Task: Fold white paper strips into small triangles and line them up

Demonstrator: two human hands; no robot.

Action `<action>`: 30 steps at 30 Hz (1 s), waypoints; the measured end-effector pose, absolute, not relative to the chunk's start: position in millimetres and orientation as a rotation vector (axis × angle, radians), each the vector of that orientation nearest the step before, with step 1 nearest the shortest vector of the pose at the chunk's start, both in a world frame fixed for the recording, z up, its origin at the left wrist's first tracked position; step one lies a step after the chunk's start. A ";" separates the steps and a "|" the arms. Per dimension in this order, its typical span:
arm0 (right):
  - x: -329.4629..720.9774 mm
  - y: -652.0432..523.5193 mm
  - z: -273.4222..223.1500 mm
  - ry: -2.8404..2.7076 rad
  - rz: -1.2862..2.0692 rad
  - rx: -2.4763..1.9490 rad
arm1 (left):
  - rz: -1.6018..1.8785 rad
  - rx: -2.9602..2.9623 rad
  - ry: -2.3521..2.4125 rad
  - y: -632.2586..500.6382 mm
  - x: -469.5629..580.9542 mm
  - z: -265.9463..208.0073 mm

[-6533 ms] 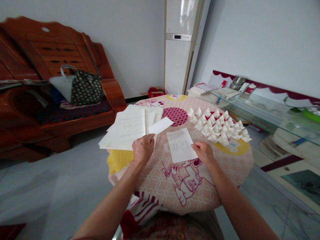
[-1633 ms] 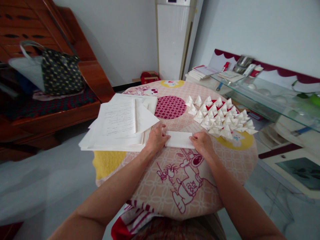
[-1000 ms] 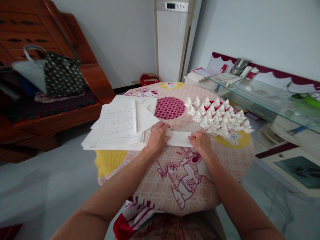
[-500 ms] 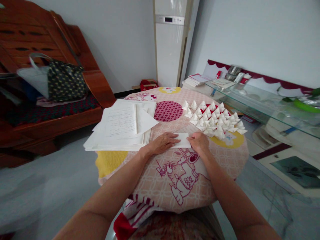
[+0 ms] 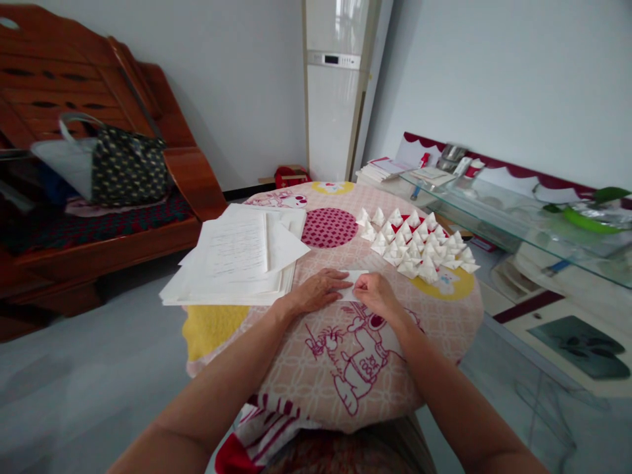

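Note:
A small folded white paper (image 5: 348,295) lies flat on the cloth-covered table (image 5: 316,388) in front of me. My left hand (image 5: 320,289) rests on its left part, fingers stretched out and lying flat. Over its right part is my right hand (image 5: 378,293), closed, with curled fingers pressed against the paper. The fingertips of the two hands are close together, and between them they hide much of the sheet. Just beyond my right hand stand several small pointed folded-paper pieces (image 5: 415,240) in rows.
A stack of white paper sheets (image 5: 232,263), some with writing, lies left on the table. To the right is a glass-topped stand (image 5: 518,220) holding books (image 5: 382,169) and cups. A wooden bench (image 5: 192,174) with a patterned bag (image 5: 129,164) stands at the left.
My right hand has moved left from the paper's right edge onto its surface, closer to my left hand. My left hand stays on the paper. The camera view has shifted slightly.

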State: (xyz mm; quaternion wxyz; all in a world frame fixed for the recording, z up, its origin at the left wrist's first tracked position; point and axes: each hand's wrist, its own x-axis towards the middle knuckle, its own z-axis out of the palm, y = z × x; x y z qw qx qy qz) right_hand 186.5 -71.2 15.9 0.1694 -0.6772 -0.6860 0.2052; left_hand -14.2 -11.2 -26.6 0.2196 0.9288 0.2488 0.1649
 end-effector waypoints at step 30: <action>208.7 -74.7 13.6 -1.877 0.701 -2.043 | 0.509 2.497 0.735 -15.8 -13.9 -21.1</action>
